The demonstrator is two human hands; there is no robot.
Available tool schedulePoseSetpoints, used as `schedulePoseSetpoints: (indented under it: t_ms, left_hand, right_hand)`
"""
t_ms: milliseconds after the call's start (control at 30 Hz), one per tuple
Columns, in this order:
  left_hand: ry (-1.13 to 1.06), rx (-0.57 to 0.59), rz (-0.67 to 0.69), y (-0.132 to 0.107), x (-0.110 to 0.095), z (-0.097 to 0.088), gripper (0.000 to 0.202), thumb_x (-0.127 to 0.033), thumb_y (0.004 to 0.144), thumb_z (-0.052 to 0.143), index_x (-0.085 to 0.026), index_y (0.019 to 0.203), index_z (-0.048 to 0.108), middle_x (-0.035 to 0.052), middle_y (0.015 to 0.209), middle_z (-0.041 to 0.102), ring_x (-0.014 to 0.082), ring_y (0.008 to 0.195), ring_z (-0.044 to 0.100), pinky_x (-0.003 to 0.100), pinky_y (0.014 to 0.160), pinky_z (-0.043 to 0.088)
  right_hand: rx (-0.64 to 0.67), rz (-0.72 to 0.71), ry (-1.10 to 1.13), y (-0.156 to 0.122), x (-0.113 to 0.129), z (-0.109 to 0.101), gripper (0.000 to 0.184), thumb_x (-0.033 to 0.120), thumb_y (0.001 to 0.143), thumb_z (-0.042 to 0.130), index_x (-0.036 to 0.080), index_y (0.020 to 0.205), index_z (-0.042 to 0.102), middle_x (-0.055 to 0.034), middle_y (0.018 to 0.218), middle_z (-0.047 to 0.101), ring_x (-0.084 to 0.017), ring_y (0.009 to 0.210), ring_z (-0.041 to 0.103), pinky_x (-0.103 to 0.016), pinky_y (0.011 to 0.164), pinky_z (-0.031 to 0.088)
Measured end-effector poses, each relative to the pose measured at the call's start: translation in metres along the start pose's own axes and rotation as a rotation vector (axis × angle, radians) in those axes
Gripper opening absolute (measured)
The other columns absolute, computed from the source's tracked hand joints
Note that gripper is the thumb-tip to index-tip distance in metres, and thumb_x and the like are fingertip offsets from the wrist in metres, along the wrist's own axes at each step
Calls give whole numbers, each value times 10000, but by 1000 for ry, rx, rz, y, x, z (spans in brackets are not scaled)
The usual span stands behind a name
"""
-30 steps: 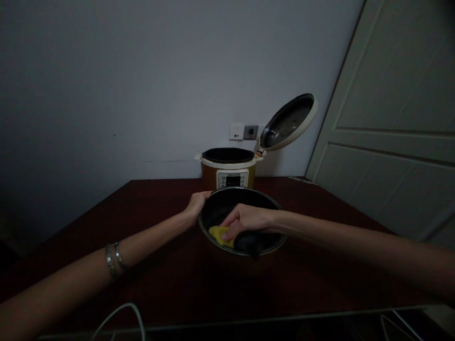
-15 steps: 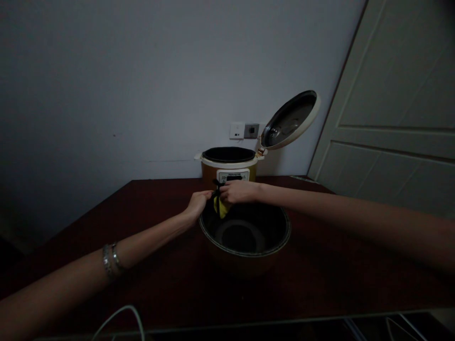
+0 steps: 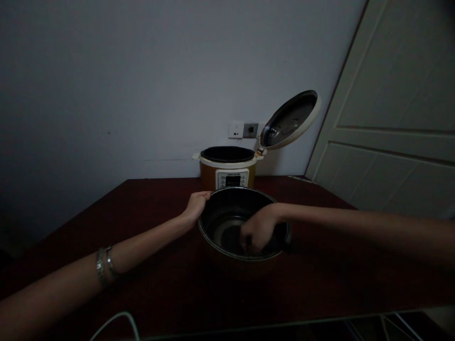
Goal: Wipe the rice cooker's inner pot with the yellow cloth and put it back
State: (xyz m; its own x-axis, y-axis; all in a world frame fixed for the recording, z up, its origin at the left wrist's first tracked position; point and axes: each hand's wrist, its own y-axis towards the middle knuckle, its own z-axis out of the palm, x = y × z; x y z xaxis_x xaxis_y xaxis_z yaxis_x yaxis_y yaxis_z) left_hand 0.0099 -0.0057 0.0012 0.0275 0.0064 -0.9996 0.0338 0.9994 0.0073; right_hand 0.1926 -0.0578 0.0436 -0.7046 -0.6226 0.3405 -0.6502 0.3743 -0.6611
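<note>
Since half a second ago, the right hand [image 3: 261, 229] has gone from the far left rim of the pot [image 3: 236, 201] down into its near right side. It is blurred, its fingers bent downward, and I cannot tell whether it grips anything; the yellow pad it held then is hidden from sight. The left hand [image 3: 196, 204] keeps its hold on the pot's left rim, with two silvery bracelets [image 3: 104, 265] on that forearm. The pot stands mouth up over the middle of the table, dark inside, with a paler ring on its floor; its base fades into shadow.

Just behind it is the cooker [image 3: 208, 175], orange-brown with a cream rim and a control panel on its front, its hinged lid [image 3: 289, 123] tilted up to the right. Around them spreads the dark red table [image 3: 159, 284], its far edge by the plain, bluish-grey wall [image 3: 142, 71]. A white socket plate [image 3: 236, 130] and a grey socket plate [image 3: 250, 130] sit side by side above the cooker. On the right rises a pale panelled door [image 3: 408, 118]. A pale cable [image 3: 124, 315] loops up at the table's near edge, bottom left. Dim light covers the room, darkest along the left side.
</note>
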Motion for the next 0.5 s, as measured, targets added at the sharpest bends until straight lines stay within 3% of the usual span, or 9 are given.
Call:
schedulePoseSetpoints:
  t_ms: [67, 167, 300, 400, 500]
  left_hand:
    - [6, -23, 22, 2, 1, -1, 212, -148, 638, 523, -142, 763, 694, 8, 615, 660, 167, 630, 603, 263, 620, 443]
    - [24, -56, 70, 7, 3, -2, 199, -147, 621, 533, -133, 729, 700, 10, 612, 666, 160, 615, 588, 262, 633, 434]
    - [35, -74, 84, 9, 4, -4, 159, -152, 607, 567, -136, 696, 698, 14, 640, 680, 164, 639, 593, 267, 663, 433]
    - [22, -65, 57, 7, 3, -3, 177, -172, 627, 571, -139, 735, 707, 20, 639, 681, 177, 655, 606, 282, 670, 440]
    - [13, -31, 21, 5, 2, -2, 210, -183, 642, 561, -143, 784, 710, 22, 644, 680, 194, 665, 615, 296, 654, 450]
  right_hand:
    - [-210, -165, 107, 21, 13, 1, 202, 94, 737, 525, 127, 912, 619, 23, 713, 564, -83, 588, 492, -195, 530, 394]
    - [-568, -215, 105, 54, 15, -5, 304, 135, 711, 613, 120, 1013, 579, -3, 813, 592, -104, 665, 531, -198, 564, 420]
    - [-972, -122, -296, 69, -4, -19, 305, 105, 788, 549, 57, 1089, 551, -147, 1023, 602, -202, 884, 593, -292, 731, 481]
    - [-1027, 62, -616, 57, -21, -26, 354, 4, 840, 379, 27, 1161, 526, -242, 1130, 556, -270, 968, 600, -375, 737, 507]
    - [-900, 316, -633, 41, -34, -25, 349, -24, 833, 348, 33, 1057, 609, -266, 1080, 585, -326, 975, 610, -450, 728, 513]
